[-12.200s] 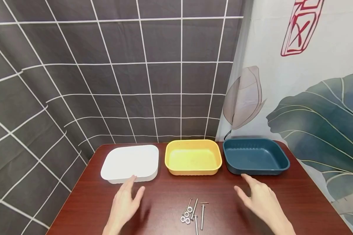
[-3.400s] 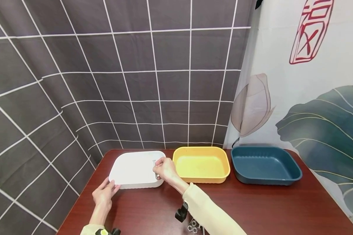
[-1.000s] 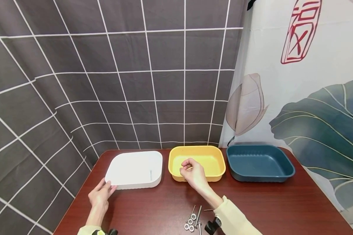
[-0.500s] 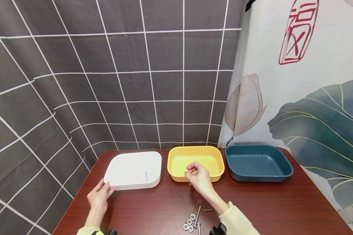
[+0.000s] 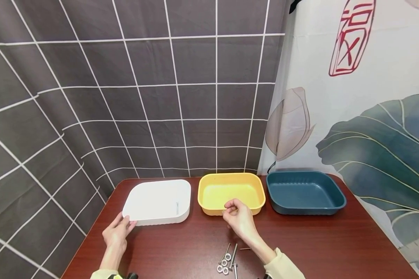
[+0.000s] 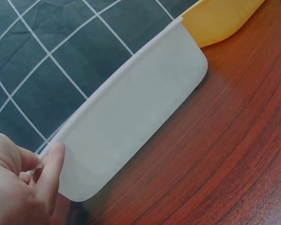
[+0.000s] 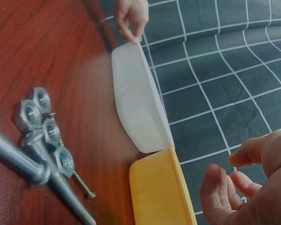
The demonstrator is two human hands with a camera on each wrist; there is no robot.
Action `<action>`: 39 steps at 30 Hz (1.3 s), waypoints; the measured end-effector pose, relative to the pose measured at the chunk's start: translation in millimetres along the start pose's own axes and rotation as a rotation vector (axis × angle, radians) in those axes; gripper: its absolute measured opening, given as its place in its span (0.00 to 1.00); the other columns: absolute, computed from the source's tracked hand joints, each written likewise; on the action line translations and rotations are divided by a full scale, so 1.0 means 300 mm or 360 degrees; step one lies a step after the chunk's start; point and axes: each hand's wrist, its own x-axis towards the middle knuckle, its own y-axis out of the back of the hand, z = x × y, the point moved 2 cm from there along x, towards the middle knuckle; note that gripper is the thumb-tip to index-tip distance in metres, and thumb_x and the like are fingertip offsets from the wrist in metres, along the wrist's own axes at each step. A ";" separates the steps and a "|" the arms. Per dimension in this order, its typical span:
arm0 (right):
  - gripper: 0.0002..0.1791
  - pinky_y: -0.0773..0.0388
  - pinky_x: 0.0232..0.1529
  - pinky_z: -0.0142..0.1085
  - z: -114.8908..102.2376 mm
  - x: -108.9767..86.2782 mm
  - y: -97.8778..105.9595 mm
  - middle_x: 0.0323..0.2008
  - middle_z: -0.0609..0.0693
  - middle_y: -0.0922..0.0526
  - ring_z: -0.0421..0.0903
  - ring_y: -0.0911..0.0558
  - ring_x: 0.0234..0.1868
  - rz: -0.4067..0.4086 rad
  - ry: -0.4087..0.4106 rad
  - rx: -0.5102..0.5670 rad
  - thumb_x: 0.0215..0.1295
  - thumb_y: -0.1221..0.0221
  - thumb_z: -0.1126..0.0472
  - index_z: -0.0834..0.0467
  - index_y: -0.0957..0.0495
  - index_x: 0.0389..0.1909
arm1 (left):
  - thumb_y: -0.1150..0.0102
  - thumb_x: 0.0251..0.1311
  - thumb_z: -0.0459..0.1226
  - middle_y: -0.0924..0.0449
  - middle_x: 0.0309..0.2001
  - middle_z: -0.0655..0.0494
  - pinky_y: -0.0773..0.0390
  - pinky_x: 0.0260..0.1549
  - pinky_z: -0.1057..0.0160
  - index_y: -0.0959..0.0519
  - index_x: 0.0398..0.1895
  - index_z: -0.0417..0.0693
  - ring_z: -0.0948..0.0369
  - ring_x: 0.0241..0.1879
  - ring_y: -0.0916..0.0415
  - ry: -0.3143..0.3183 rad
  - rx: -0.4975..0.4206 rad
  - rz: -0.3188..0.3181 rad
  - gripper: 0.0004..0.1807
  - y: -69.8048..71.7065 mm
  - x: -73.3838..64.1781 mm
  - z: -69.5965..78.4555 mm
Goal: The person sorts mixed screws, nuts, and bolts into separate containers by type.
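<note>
My left hand point(image 5: 116, 235) pinches the near left rim of a white tray point(image 5: 150, 193) between thumb and fingers; the left wrist view shows this grip close up. A silver bolt point(image 5: 177, 208) lies inside that tray, toward its right side. My right hand point(image 5: 241, 221) hovers at the near rim of a yellow tray point(image 5: 209, 212), its fingers loosely curled. In the right wrist view, the thumb and fingers stand apart with nothing between them. Below it on the table lie several hex nuts point(image 7: 32, 114), thick bolts point(image 7: 61, 187) and thin screws point(image 7: 84, 185).
A dark blue tray point(image 5: 305, 211) stands to the right of the yellow one, all three in a row along the back of the reddish-brown table point(image 5: 181, 248). Behind them hangs a grey curtain point(image 5: 195, 100) with white grid lines, and a leaf-patterned white one point(image 5: 310, 58).
Earlier my right hand laid a bolt in the white tray and let go. Since then it has drawn right and back toward me. The left hand has moved onto the white rim and stays there.
</note>
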 end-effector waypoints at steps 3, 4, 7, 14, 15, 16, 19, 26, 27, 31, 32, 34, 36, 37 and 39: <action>0.09 0.19 0.14 0.31 0.000 -0.016 0.005 0.25 0.50 0.23 0.41 0.22 0.17 0.0012 0.0009 -0.0033 0.51 0.37 0.75 0.66 0.22 0.35 | 0.48 0.70 0.25 0.25 0.30 0.64 0.13 0.41 0.67 0.40 0.73 0.31 0.70 0.27 0.18 -0.0002 0.0004 -0.0004 0.29 0.000 -0.001 0.000; 0.09 0.19 0.14 0.31 0.001 -0.022 0.006 0.25 0.50 0.23 0.41 0.22 0.17 0.0014 0.0012 -0.0042 0.51 0.37 0.74 0.66 0.22 0.35 | 0.48 0.70 0.25 0.25 0.29 0.64 0.13 0.40 0.67 0.40 0.73 0.31 0.70 0.27 0.18 -0.0003 0.0003 -0.0006 0.29 0.000 -0.001 0.000; 0.08 0.20 0.14 0.30 0.006 -0.041 0.011 0.25 0.49 0.23 0.40 0.22 0.17 0.0021 0.0017 -0.0064 0.52 0.36 0.74 0.65 0.22 0.34 | 0.49 0.70 0.25 0.25 0.29 0.63 0.13 0.40 0.67 0.40 0.72 0.30 0.70 0.26 0.19 -0.0007 -0.0004 -0.0007 0.29 0.000 -0.001 0.000; 0.08 0.20 0.12 0.30 0.031 -0.080 0.019 0.24 0.47 0.23 0.39 0.24 0.17 0.0009 -0.0026 -0.0124 0.52 0.35 0.73 0.65 0.21 0.34 | 0.48 0.70 0.25 0.25 0.29 0.64 0.13 0.40 0.67 0.40 0.73 0.32 0.69 0.27 0.18 0.0001 -0.0004 -0.0008 0.29 0.001 -0.009 0.002; 0.08 0.20 0.12 0.30 0.035 -0.083 0.021 0.24 0.47 0.23 0.39 0.24 0.17 0.0004 -0.0035 -0.0128 0.52 0.35 0.73 0.65 0.22 0.34 | 0.48 0.70 0.25 0.25 0.30 0.64 0.13 0.40 0.67 0.40 0.73 0.32 0.69 0.27 0.18 0.0002 0.0002 -0.0010 0.29 0.002 -0.010 0.003; 0.08 0.21 0.12 0.30 0.037 -0.085 0.022 0.23 0.47 0.23 0.39 0.24 0.16 0.0000 -0.0044 -0.0133 0.52 0.35 0.74 0.65 0.22 0.34 | 0.48 0.70 0.25 0.25 0.30 0.64 0.13 0.41 0.67 0.40 0.73 0.32 0.69 0.27 0.18 0.0001 0.0006 -0.0011 0.29 0.002 -0.010 0.003; 0.08 0.20 0.12 0.30 0.044 -0.090 0.027 0.23 0.47 0.23 0.40 0.23 0.17 -0.0010 -0.0062 -0.0145 0.51 0.35 0.74 0.64 0.21 0.33 | 0.49 0.70 0.25 0.25 0.30 0.63 0.13 0.41 0.67 0.40 0.73 0.32 0.69 0.27 0.18 -0.0001 0.0013 -0.0007 0.29 0.002 -0.011 0.004; 0.10 0.21 0.12 0.30 0.055 -0.121 0.032 0.23 0.47 0.23 0.40 0.22 0.19 -0.0049 -0.0065 -0.0189 0.50 0.35 0.73 0.64 0.22 0.35 | 0.49 0.70 0.25 0.25 0.31 0.61 0.13 0.41 0.67 0.40 0.73 0.32 0.69 0.27 0.18 0.0008 0.0014 -0.0004 0.29 0.003 -0.013 0.005; 0.10 0.21 0.12 0.30 0.058 -0.127 0.032 0.24 0.47 0.23 0.40 0.22 0.19 -0.0059 -0.0070 -0.0194 0.50 0.35 0.73 0.64 0.22 0.35 | 0.48 0.70 0.25 0.25 0.31 0.61 0.13 0.41 0.67 0.40 0.73 0.32 0.69 0.27 0.18 0.0008 0.0016 -0.0001 0.29 0.002 -0.013 0.006; 0.11 0.22 0.09 0.32 0.071 -0.151 0.032 0.24 0.47 0.24 0.40 0.23 0.18 -0.0095 -0.0086 -0.0181 0.50 0.36 0.73 0.65 0.22 0.36 | 0.49 0.70 0.25 0.26 0.32 0.63 0.13 0.42 0.67 0.40 0.73 0.32 0.69 0.28 0.18 0.0000 0.0031 0.0000 0.29 0.003 -0.014 0.006; 0.11 0.23 0.08 0.32 0.075 -0.156 0.032 0.24 0.47 0.24 0.40 0.23 0.17 -0.0102 -0.0086 -0.0178 0.50 0.36 0.73 0.65 0.23 0.36 | 0.49 0.70 0.25 0.26 0.32 0.63 0.13 0.42 0.66 0.39 0.73 0.32 0.69 0.28 0.18 -0.0002 0.0035 0.0003 0.29 0.002 -0.015 0.006; 0.12 0.23 0.07 0.32 0.078 -0.166 0.033 0.24 0.47 0.24 0.40 0.23 0.17 -0.0107 -0.0077 -0.0182 0.49 0.36 0.73 0.65 0.23 0.36 | 0.49 0.70 0.25 0.26 0.32 0.63 0.13 0.42 0.66 0.39 0.73 0.32 0.69 0.27 0.18 -0.0006 0.0034 0.0004 0.29 0.002 -0.014 0.005; 0.12 0.24 0.07 0.32 0.081 -0.176 0.036 0.23 0.47 0.24 0.39 0.23 0.17 -0.0110 -0.0071 -0.0200 0.49 0.35 0.73 0.65 0.23 0.35 | 0.48 0.70 0.25 0.26 0.32 0.63 0.13 0.42 0.66 0.39 0.72 0.32 0.69 0.27 0.17 -0.0008 0.0033 0.0010 0.29 0.001 -0.013 0.004; 0.12 0.23 0.08 0.31 0.083 -0.181 0.037 0.23 0.47 0.24 0.39 0.23 0.18 -0.0111 -0.0072 -0.0216 0.48 0.35 0.73 0.65 0.23 0.35 | 0.48 0.70 0.25 0.26 0.31 0.63 0.13 0.41 0.66 0.39 0.72 0.32 0.69 0.27 0.18 -0.0010 0.0031 0.0008 0.29 0.002 -0.012 0.003; 0.12 0.23 0.09 0.31 0.086 -0.192 0.041 0.23 0.46 0.25 0.38 0.23 0.18 -0.0112 -0.0079 -0.0251 0.48 0.35 0.73 0.64 0.23 0.35 | 0.48 0.70 0.25 0.26 0.31 0.62 0.13 0.41 0.66 0.39 0.72 0.31 0.69 0.27 0.18 -0.0010 0.0024 0.0003 0.29 0.003 -0.011 0.002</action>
